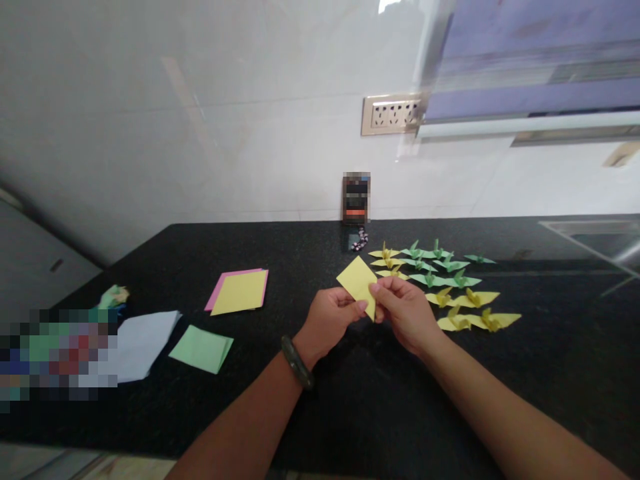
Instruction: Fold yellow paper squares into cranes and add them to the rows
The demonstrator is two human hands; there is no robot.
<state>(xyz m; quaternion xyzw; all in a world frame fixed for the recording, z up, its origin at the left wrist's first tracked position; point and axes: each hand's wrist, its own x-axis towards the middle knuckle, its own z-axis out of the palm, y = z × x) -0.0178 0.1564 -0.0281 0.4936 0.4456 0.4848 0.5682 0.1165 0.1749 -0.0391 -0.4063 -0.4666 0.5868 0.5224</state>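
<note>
A small folded square of yellow paper (358, 277) is held up above the dark counter, one corner pointing away from me. My left hand (336, 319) pinches its lower left edge between thumb and fingers. On the right edge, my right hand (403, 310) grips the same paper, thumb on top. Just beyond and right of my right hand stand folded paper cranes in rows, several yellow cranes (470, 320) and several green cranes (450, 265). The undersides of the paper and some fingertips are hidden.
Left on the black counter (280, 413) lie yellow and pink sheets (240, 292), green sheets (201, 348) and white paper (145, 343). A blurred-out phone-like object (356, 198) leans on the wall, with a beaded strap (360, 239) before it. A sink edge (590, 247) shows at right.
</note>
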